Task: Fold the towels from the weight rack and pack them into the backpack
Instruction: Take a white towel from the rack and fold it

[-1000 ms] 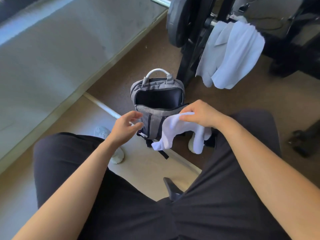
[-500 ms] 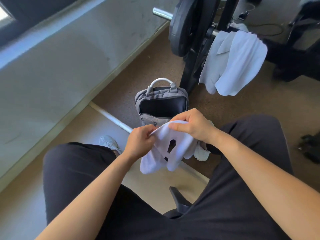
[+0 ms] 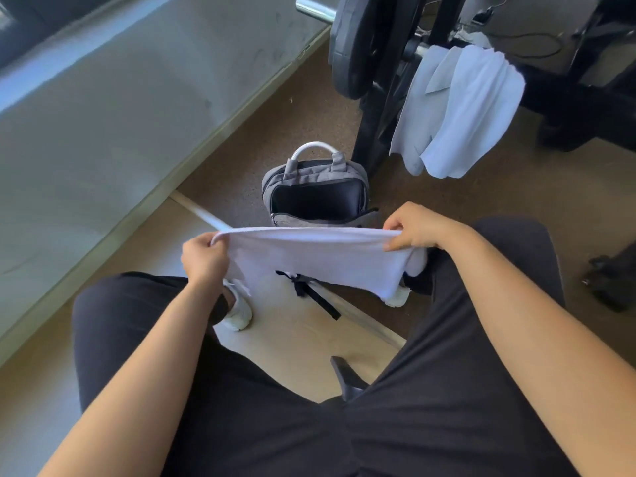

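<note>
The left hand (image 3: 203, 257) and right hand (image 3: 418, 226) each grip an upper corner of a white towel (image 3: 320, 259), stretched flat between them above the knees. Just beyond it the grey backpack (image 3: 315, 187) stands open on the floor. Farther off, more towels (image 3: 457, 108) hang on the rack (image 3: 378, 108).

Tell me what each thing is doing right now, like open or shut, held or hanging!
Backpack: upright on the floor, unzipped, open.
White towel: stretched flat between both hands.
Left hand: shut on the towel's corner.
Right hand: shut on the other corner.
Hanging towels: draped on the weight rack, unfolded.
</note>
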The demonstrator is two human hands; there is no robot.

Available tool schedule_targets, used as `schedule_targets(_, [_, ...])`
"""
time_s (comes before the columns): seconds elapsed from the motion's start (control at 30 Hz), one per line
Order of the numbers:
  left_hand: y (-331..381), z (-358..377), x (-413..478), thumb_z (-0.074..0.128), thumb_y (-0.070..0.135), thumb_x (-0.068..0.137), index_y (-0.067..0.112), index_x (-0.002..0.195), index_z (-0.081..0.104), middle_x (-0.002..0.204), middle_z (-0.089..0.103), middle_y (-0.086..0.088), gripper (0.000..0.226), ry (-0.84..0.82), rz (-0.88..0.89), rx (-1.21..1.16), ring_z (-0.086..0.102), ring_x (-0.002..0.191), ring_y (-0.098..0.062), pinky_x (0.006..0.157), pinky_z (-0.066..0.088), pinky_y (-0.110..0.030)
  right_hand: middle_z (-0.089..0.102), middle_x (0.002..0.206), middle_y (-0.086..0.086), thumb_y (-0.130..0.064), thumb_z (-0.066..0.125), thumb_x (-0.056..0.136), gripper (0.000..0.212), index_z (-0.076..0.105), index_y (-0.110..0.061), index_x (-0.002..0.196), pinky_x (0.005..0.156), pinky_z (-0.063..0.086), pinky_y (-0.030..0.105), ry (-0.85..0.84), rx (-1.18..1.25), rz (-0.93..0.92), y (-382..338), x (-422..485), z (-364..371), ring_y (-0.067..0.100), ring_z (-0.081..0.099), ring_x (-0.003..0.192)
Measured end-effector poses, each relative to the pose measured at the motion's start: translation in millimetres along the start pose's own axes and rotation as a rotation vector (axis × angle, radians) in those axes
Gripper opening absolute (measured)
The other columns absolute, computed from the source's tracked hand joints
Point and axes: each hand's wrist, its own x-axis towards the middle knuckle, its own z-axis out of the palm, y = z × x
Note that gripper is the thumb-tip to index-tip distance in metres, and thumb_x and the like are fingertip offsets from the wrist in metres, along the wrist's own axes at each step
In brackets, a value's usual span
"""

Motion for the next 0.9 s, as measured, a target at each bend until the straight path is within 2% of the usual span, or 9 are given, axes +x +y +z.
schedule_targets(0.13, [0.7, -8.7, 2.2, 0.048, 0.016, 0.096, 0.017, 0.093, 0.070, 0.078, 0.056, -0.004, 0.022, 0.102, -0.200, -0.199, 0.046, 0.071, -0.025, 0.074, 0.039, -0.028, 0.043, 0.062, 0.003, -0.021, 0.067, 0.094, 0.039, 0.051, -0.014, 0.059, 0.061, 0.038, 0.029, 0.051, -0.049, 0.134, 5.1, -0.7, -1.3, 0.017, 0.042, 0.060])
schedule_targets(0.23, [0.5, -10.7, 3.5, 0.054, 0.024, 0.091, 0.018, 0.083, 0.064, 0.075, 0.052, -0.002, 0.014, 0.078, -0.256, -0.259, 0.044, 0.074, -0.026, 0.071, 0.040, -0.029, 0.037, 0.064, 0.007, -0.027, 0.058, 0.098, 0.042, 0.041, -0.013, 0.062, 0.063, 0.036, 0.034, 0.221, 0.138, 0.203, 1.9, 5.7, 1.1, 0.020, 0.040, 0.064])
schedule_targets(0.33, [-0.7, -10.7, 3.3, 0.065, 0.042, 0.080, 0.014, 0.073, 0.061, 0.070, 0.052, -0.002, 0.029, -0.019, -0.243, -0.249, 0.047, 0.067, -0.024, 0.065, 0.044, -0.033, 0.034, 0.069, 0.012, -0.028, 0.054, 0.100, 0.041, 0.040, -0.011, 0.066, 0.063, 0.030, 0.035, 0.335, 0.373, 0.211, -8.2, 11.4, 8.1, 0.024, 0.037, 0.069])
schedule_targets(0.43, [1.8, -6.3, -0.4, 0.073, 0.054, 0.068, 0.014, 0.071, 0.062, 0.072, 0.056, -0.004, 0.042, -0.143, -0.174, -0.249, 0.051, 0.067, -0.020, 0.064, 0.046, -0.035, 0.043, 0.080, 0.023, -0.029, 0.055, 0.101, 0.040, 0.057, 0.006, 0.082, 0.070, 0.042, 0.038, 0.355, 0.523, 0.212, -13.2, 15.2, 15.3, 0.037, 0.047, 0.078])
schedule_targets(0.5, [10.4, -3.0, -9.7, 0.074, 0.053, 0.068, 0.015, 0.070, 0.060, 0.070, 0.054, -0.003, 0.041, -0.201, -0.130, -0.269, 0.050, 0.066, -0.019, 0.064, 0.042, -0.034, 0.052, 0.089, 0.013, -0.028, 0.058, 0.100, 0.036, 0.062, 0.008, 0.098, 0.076, 0.042, 0.034, 0.316, 0.601, 0.188, -15.3, 15.5, 21.2, 0.026, 0.051, 0.087])
schedule_targets(0.57, [20.5, 0.5, -23.1, 0.074, 0.049, 0.073, 0.013, 0.068, 0.063, 0.070, 0.059, -0.002, 0.037, -0.236, -0.111, -0.313, 0.054, 0.066, -0.021, 0.066, 0.044, -0.034, 0.063, 0.113, 0.005, -0.026, 0.062, 0.099, 0.029, 0.065, -0.008, 0.122, 0.086, 0.050, 0.034, 0.264, 0.704, 0.143, -22.4, 11.8, 26.6, 0.019, 0.058, 0.102])
schedule_targets(0.67, [33.1, 5.0, -46.2, 0.073, 0.049, 0.077, 0.008, 0.072, 0.066, 0.073, 0.059, -0.006, 0.041, -0.364, -0.073, -0.366, 0.054, 0.069, -0.021, 0.068, 0.042, -0.037, 0.057, 0.128, 0.000, -0.018, 0.060, 0.101, 0.046, 0.048, -0.024, 0.144, 0.085, 0.056, 0.029, 0.112, 0.948, -0.006, -46.0, 0.2, 37.0, 0.015, 0.061, 0.108])
schedule_targets(0.8, [44.7, 11.8, -75.6, 0.070, 0.050, 0.090, 0.005, 0.090, 0.074, 0.079, 0.064, -0.013, 0.044, -0.653, 0.071, -0.411, 0.056, 0.074, -0.021, 0.070, 0.043, -0.041, 0.064, 0.109, 0.015, -0.008, 0.051, 0.103, 0.023, 0.062, -0.016, 0.121, 0.079, 0.056, 0.038, -0.083, 1.230, -0.157, -75.2, -3.1, 60.9, 0.029, 0.063, 0.099])
schedule_targets(0.9, [51.0, 14.4, -87.1, 0.064, 0.027, 0.101, 0.005, 0.114, 0.074, 0.105, 0.073, -0.026, 0.028, -0.869, 0.074, -0.553, 0.069, 0.089, -0.028, 0.080, 0.054, -0.040, 0.068, 0.107, 0.014, 0.004, 0.045, 0.101, 0.027, 0.063, -0.009, 0.117, 0.078, 0.061, 0.033, -0.153, 1.353, -0.220, -85.8, -5.4, 66.2, 0.026, 0.068, 0.094])
